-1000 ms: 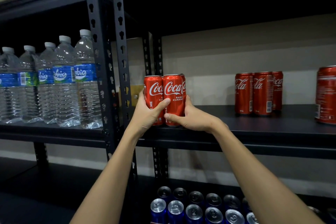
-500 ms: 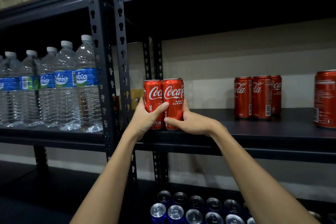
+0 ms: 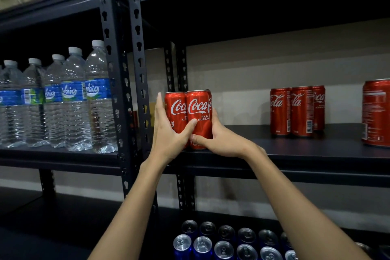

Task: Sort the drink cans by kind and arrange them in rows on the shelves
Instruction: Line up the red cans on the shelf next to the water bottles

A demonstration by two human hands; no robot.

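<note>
Both hands, left hand [image 3: 168, 133] and right hand [image 3: 221, 139], grip the Coca-Cola cans [image 3: 190, 116] on the shelf [image 3: 295, 152], black upright [image 3: 139, 91] just beside, water bottles [image 3: 73, 99] beyond.

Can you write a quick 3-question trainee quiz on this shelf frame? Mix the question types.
1. True or false: the red cans between the hands stand at the right end of the middle shelf.
2. Multiple choice: what fills the bottom shelf under the arms? A) water bottles B) blue cans with silver tops C) cardboard boxes
3. Short answer: what stands on the neighbouring rack, left of the black upright posts?

Key
1. False: they stand at its left end, left hand and right hand holding them from either side; another red group stands further right.
2. B
3. A row of water bottles with blue labels.
</note>
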